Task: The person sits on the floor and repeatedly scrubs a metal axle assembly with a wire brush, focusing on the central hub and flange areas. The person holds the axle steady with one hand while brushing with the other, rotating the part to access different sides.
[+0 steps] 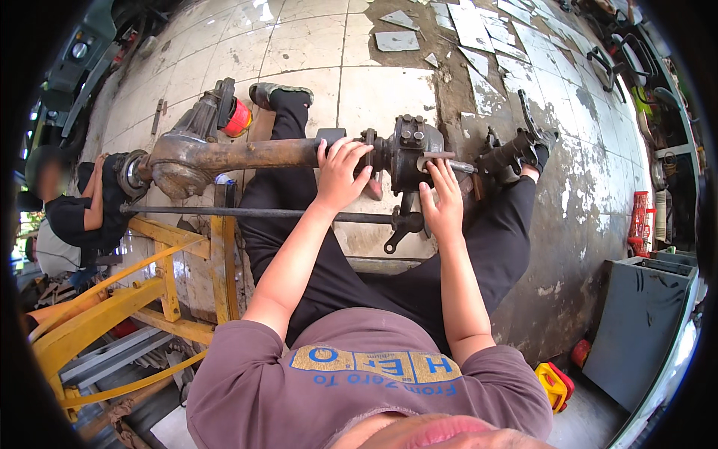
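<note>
A rusty axle housing (254, 154) lies crosswise before me, with a bulging differential case (179, 161) at its left. My left hand (345, 172) rests with spread fingers on the tube's right end, beside a bolted flange. At the dark, greasy steering knuckle (416, 159), my right hand (445, 206) lies with stretched fingers and its thumb apart. Its fingertips touch a small flat brownish metal piece (437, 156) near the protruding spindle (464, 167). What lies under the palm is hidden. Below the tube, a long dark rod (299, 215) runs to the knuckle's arm.
A yellow metal stand (224, 262) rises at left, near a seated person (82, 198). Beyond the axle sits a red can (238, 118). Dark metal parts (508, 153) lie by my right foot. Broken tiles (398, 41) litter the floor; a grey cabinet (636, 329) stands right.
</note>
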The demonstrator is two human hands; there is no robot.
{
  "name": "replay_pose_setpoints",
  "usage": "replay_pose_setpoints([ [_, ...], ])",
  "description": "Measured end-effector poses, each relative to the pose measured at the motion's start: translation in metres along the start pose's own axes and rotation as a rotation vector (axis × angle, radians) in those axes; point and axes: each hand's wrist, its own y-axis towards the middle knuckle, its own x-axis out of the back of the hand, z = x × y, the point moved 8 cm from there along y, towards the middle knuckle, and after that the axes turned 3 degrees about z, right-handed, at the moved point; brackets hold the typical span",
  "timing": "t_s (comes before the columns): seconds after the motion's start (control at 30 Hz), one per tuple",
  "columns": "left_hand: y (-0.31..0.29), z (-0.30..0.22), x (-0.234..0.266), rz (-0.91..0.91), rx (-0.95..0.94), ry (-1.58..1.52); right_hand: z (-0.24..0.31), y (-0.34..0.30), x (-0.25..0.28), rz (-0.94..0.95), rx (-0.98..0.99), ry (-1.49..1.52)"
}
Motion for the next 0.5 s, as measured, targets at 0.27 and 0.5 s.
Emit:
replay_pose_setpoints([
  [0.27, 0.002, 0.0, 0.002, -0.029, -0.031, 0.012, -0.008, 0.014, 0.001, -0.012, -0.03, 0.037],
  [0.5, 0.009, -0.002, 0.006, -0.044, -0.026, -0.002, -0.01, 0.035, -0.002, -0.032, -0.047, 0.028],
])
